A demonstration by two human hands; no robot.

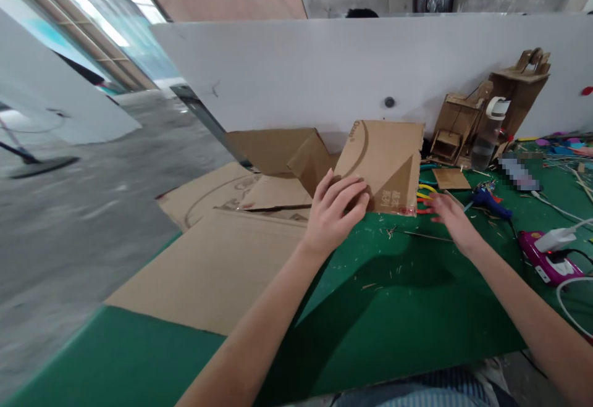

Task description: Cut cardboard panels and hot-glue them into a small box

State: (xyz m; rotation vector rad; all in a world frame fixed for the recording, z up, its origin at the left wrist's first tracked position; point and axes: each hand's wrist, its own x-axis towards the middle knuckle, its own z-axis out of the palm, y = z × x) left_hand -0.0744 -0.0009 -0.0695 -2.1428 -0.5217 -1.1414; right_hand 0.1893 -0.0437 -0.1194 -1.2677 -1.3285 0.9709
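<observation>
My left hand is at the lower left corner of a printed cardboard piece, its fingers bent against it; the thumb is hidden. The piece slopes up toward the white partition, with a torn right edge. Just right of it, my right hand reaches forward with fingers extended and holds nothing visible. Its fingertips are close to yellow and red loop-shaped handles, partly covered by the cardboard. A large flat cardboard sheet lies left of my left arm, with folded cardboard behind it.
On the right are a blue glue gun, a magenta power strip with plugs and cables, a phone and a clear bottle. Wooden-looking models stand against the white partition. Scraps dot the green table.
</observation>
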